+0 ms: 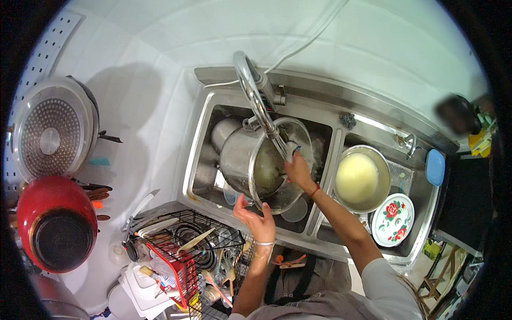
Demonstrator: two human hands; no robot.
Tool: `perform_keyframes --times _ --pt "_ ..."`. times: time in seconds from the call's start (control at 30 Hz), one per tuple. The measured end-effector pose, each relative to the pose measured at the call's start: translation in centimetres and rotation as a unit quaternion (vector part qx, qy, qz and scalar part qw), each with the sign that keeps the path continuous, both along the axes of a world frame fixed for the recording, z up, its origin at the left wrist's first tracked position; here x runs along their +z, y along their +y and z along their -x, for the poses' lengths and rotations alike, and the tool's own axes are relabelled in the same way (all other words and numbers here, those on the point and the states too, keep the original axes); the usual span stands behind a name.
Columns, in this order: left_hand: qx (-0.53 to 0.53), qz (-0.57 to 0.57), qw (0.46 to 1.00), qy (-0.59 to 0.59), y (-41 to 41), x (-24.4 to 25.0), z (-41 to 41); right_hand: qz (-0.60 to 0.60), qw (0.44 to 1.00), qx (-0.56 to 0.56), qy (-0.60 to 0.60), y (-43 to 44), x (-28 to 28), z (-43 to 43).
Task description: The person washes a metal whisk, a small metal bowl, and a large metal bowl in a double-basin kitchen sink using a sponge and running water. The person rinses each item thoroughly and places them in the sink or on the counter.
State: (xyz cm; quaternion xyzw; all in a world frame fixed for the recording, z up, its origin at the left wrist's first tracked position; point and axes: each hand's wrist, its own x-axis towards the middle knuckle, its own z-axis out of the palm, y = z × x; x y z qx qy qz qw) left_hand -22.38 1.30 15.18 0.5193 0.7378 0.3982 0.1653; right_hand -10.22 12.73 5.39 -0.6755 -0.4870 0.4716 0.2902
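A large stainless steel pot (pixel 238 160) lies tilted in the left sink basin (pixel 204 176), its mouth turned up and to the right. Water runs from the chrome faucet (pixel 254 92) into the mouth. My right hand (pixel 299 171) reaches over the rim under that stream, its fingers closed around a small pale piece with a blue edge (pixel 294 149), perhaps a sponge or cloth. At the near rim, my left hand (pixel 256 222) is palm up with fingers apart, close to a pot handle; whether it touches the rim is unclear. Both hands look wet.
The right basin has a metal pot of pale yellow liquid (pixel 357 178) and a white floral enamel lid (pixel 393 220). A steel-wool scrubber (pixel 348 121) sits on the divider's back end. A black wire rack (pixel 208 240) of utensils stands front left. Pans (pixel 56 224) hang on the left.
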Motion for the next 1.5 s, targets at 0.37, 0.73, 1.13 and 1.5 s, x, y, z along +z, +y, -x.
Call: perform_keyframes --times 0.37,0.73,1.13,1.5 --pt "0.249 0.206 0.604 -0.729 1.6 -3.4 -3.8 0.009 0.951 -0.220 0.217 -5.3 5.0 -4.5" --pt "0.101 0.099 0.967 -0.215 4.4 -4.3 -4.2 0.024 0.925 0.158 -0.344 -3.5 5.6 -6.5" --pt "-0.066 0.222 0.971 0.064 6.4 -4.1 2.1 -0.223 0.849 0.215 -0.428 -3.4 -15.3 7.6" --pt "-0.111 0.099 0.981 0.127 8.1 -4.8 0.2 0.095 0.904 -0.129 0.396 -1.8 -4.6 -3.1"
